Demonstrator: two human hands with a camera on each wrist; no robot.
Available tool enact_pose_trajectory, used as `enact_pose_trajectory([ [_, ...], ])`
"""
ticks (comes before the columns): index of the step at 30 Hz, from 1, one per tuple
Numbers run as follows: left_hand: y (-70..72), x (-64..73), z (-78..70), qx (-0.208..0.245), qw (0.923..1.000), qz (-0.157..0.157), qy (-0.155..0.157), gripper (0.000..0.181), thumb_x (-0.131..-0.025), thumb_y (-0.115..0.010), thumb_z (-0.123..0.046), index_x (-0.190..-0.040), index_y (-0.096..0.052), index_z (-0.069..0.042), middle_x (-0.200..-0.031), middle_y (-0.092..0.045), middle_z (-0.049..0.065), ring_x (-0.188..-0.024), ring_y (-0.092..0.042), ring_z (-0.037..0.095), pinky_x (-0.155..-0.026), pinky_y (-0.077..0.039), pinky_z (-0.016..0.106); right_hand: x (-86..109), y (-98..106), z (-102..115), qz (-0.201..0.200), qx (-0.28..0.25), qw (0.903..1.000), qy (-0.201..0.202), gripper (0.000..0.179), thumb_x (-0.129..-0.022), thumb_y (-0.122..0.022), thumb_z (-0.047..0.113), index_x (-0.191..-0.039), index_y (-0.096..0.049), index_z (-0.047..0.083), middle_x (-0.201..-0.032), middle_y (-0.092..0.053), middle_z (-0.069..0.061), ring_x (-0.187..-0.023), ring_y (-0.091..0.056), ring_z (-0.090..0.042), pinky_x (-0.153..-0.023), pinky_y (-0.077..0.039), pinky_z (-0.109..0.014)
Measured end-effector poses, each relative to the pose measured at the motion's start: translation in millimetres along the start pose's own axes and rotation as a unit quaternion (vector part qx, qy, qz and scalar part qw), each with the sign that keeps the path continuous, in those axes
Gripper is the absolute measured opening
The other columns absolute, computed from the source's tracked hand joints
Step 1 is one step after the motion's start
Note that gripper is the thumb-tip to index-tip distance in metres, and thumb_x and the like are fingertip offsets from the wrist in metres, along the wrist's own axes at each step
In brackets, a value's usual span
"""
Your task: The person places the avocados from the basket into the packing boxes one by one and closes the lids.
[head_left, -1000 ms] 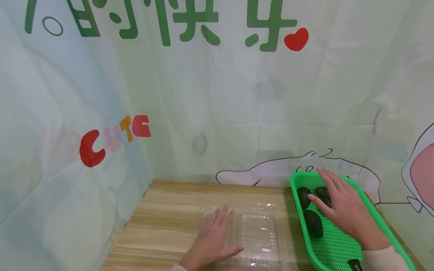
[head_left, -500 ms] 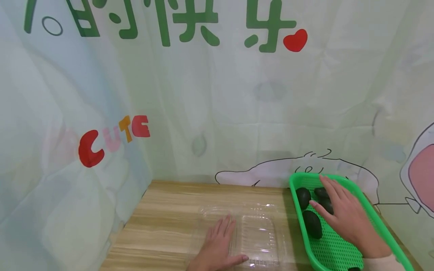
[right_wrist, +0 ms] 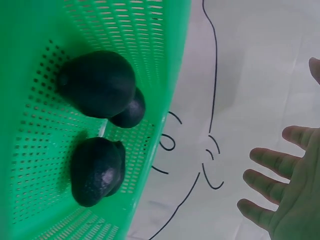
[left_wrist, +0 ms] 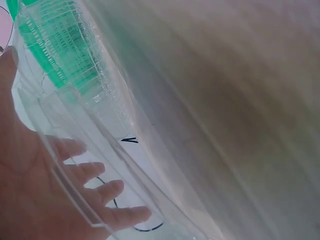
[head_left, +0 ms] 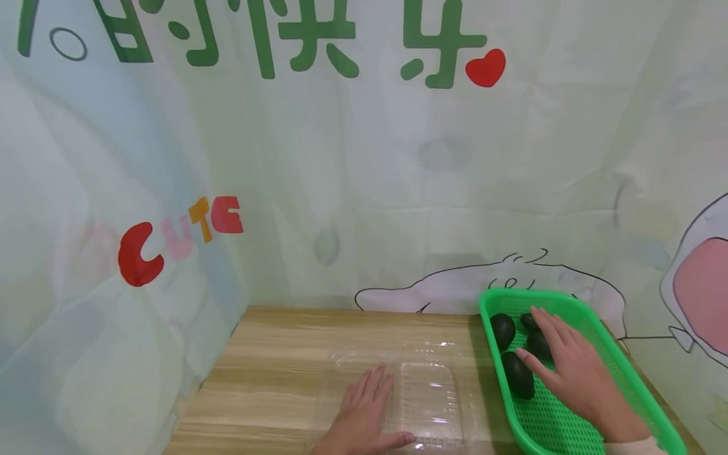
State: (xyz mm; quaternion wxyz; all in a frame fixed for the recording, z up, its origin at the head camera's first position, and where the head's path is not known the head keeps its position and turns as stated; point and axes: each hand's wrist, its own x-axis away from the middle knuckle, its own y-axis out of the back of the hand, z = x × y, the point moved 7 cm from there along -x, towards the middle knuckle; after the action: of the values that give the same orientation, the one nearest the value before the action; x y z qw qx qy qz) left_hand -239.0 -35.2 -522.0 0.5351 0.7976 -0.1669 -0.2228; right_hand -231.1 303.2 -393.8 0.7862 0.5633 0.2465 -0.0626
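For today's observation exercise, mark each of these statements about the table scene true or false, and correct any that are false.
1. The avocados lie in a green basket. True.
2. The left hand grips an avocado. False: it lies flat with straight fingers on the clear plastic container.
3. The clear plastic container holds two avocados. False: no avocado is in it.
4. The right hand reaches into the green basket with its fingers spread, beside the avocados. True.
5. The green basket stands left of the clear plastic container. False: it stands to its right on the wooden table.
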Motion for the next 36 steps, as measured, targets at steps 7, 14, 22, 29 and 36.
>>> enact_pose_trajectory([
  [7, 2.9, 1.3, 3.5, -0.001, 1.0, 0.004, 0.007, 0.111, -0.08, -0.059, -0.081, -0.158, -0.032, -0.007, -0.166, -0.025, 0.018, -0.148, -0.03, 0.044, -0.108, -0.031, 0.072, 2.8, -9, -9, 0.026, 0.007, 0.9994, -0.02, 0.084, -0.097, -0.064, 0.051, -0.163, -0.023, 0.02, -0.157, -0.04, -0.021, -0.138, -0.037, -0.05, -0.099, -0.033, -0.072],
  [14, 5.3, 1.2, 4.2, -0.002, 0.9999, 0.009, 0.01, 0.111, -0.08, -0.06, -0.081, -0.158, -0.032, -0.007, -0.166, -0.025, 0.017, -0.148, -0.03, 0.045, -0.108, -0.032, 0.073, 5.8, -20, -28, 0.078, 0.041, 0.9954, -0.04, 0.083, -0.096, -0.062, 0.055, -0.158, -0.032, 0.007, -0.147, -0.047, -0.027, -0.13, -0.044, -0.052, -0.095, -0.039, -0.072],
  [22, 5.0, 1.4, 6.9, 0.006, 0.9998, 0.013, 0.015, 0.11, -0.08, -0.062, -0.079, -0.159, -0.032, -0.008, -0.167, -0.024, 0.017, -0.148, -0.029, 0.045, -0.107, -0.031, 0.074, 11.7, -32, -53, 0.142, 0.06, 0.9861, -0.062, 0.083, -0.094, -0.061, 0.061, -0.149, -0.044, 0.001, -0.138, -0.054, -0.031, -0.121, -0.052, -0.057, -0.087, -0.046, -0.069],
  [29, 4.8, 0.9, 6.8, 0.011, 0.9997, 0.015, 0.015, 0.11, -0.08, -0.062, -0.079, -0.159, -0.031, -0.008, -0.167, -0.023, 0.017, -0.149, -0.028, 0.045, -0.108, -0.03, 0.074, 14.7, -40, -72, 0.196, 0.057, 0.9756, -0.082, 0.087, -0.093, -0.059, 0.064, -0.147, -0.046, -0.003, -0.136, -0.054, -0.035, -0.118, -0.053, -0.06, -0.085, -0.047, -0.07],
  [36, 5.3, 0.5, 7.1, 0.008, 0.9997, 0.016, 0.017, 0.111, -0.08, -0.062, -0.079, -0.159, -0.03, -0.009, -0.167, -0.023, 0.017, -0.149, -0.027, 0.045, -0.108, -0.03, 0.073, 16.6, -44, -83, 0.284, 0.045, 0.9524, -0.101, 0.087, -0.094, -0.059, 0.062, -0.145, -0.046, -0.008, -0.132, -0.052, -0.042, -0.118, -0.051, -0.063, -0.086, -0.047, -0.072],
])
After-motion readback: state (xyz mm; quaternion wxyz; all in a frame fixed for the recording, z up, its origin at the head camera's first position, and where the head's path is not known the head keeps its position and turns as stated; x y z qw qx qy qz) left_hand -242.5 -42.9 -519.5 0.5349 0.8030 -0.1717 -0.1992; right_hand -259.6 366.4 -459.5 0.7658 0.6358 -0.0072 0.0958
